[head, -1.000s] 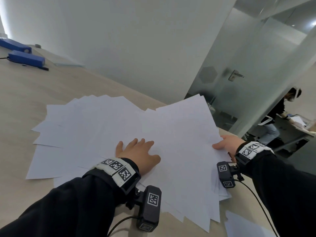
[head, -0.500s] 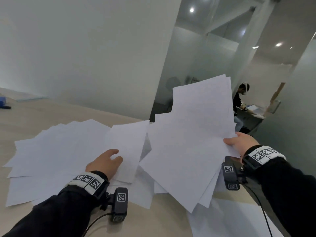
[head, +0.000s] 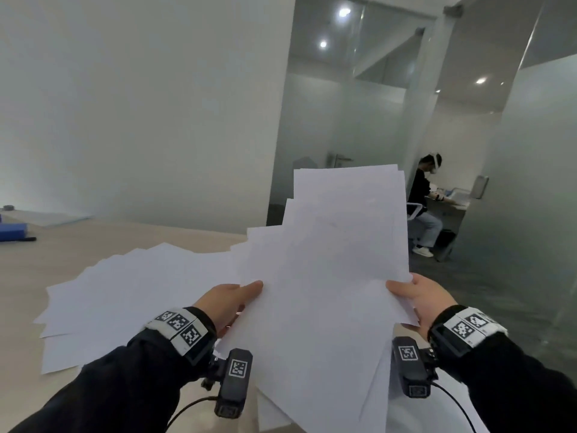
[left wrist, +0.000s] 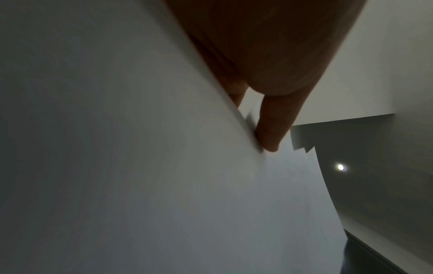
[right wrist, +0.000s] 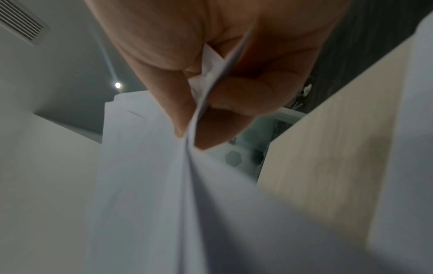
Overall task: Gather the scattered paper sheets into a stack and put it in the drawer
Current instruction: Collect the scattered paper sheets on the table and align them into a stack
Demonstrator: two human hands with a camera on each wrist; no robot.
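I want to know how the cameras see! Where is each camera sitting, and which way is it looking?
Head: worn on the head, looking forward and down at the lifted sheets, both hands, sleeves, and the table.
Left wrist: looks along the left hand; its fingers touch the paper.
Right wrist: looks along the right hand; its fingers pinch the paper.
Shared: all three show the same lifted sheets.

A plain white wall [head: 140,120] stands behind the pale wooden table [head: 93,245]; frosted glass partitions [head: 327,135] and ceiling spotlights [head: 323,44] lie rightward.
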